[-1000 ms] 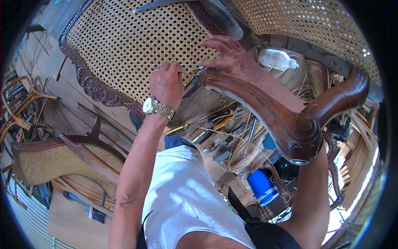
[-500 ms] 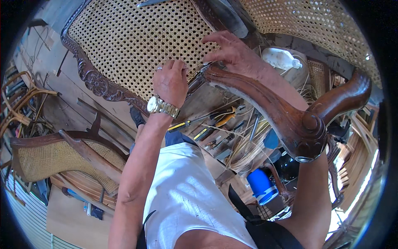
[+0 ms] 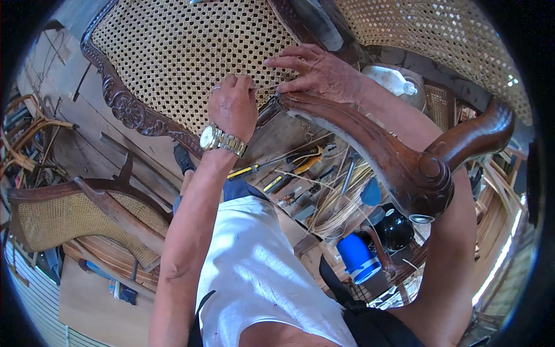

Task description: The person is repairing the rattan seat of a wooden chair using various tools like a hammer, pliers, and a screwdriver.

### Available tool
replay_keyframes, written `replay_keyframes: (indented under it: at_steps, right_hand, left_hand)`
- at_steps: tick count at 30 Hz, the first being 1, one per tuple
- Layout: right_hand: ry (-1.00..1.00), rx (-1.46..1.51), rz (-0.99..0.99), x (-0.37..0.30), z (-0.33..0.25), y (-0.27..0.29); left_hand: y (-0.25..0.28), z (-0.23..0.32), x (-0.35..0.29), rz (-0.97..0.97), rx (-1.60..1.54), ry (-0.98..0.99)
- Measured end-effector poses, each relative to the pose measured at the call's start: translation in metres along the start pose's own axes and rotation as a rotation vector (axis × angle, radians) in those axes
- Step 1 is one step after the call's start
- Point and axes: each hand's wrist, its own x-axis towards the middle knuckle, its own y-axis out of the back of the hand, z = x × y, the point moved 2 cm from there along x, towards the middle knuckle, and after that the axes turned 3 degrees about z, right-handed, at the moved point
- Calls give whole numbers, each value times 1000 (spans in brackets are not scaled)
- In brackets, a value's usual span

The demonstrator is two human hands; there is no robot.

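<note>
The woven cane panel (image 3: 191,58) lies in a dark carved wooden chair frame (image 3: 130,107). My left hand (image 3: 233,107), with a gold-toned wristwatch (image 3: 222,141) on its wrist, rests near the panel's lower right edge. Its fingers are pinched together, and what they hold is too small to name. To its right my right hand (image 3: 324,75) reaches over a curved wooden chair arm (image 3: 364,139). The fingers of that hand are stretched apart over the cane, and its thumb is by the joint of arm and frame.
Screwdrivers (image 3: 245,172), pliers (image 3: 307,165) and a coil of cane strands (image 3: 341,199) lie below the frame. Beside them stand a blue container (image 3: 357,257) and a white bottle (image 3: 390,80). Another cane chair piece (image 3: 75,222) is at left; more cane webbing (image 3: 428,34) rises upper right.
My right hand has shifted slightly left over the cane, its fingers flatter. My left hand stays pinched, having moved slightly left. The whole view has shifted a little.
</note>
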Motion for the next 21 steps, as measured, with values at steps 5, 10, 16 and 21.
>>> replay_keyframes:
  at_steps: [5, 10, 16, 21]
  right_hand:
    - [-59, 81, -29, -1, 0, 2]
    - [-127, 98, -40, -8, -2, -1]
    - [-127, -2, -44, -29, 2, 11]
    - [-234, 56, 106, -42, 3, 25]
  left_hand:
    - [0, -2, 0, 34, -11, -27]
    - [-1, -3, -3, 58, -35, -43]
    - [0, -3, -14, 53, 12, -66]
    - [-3, -1, -21, 111, 31, -90]
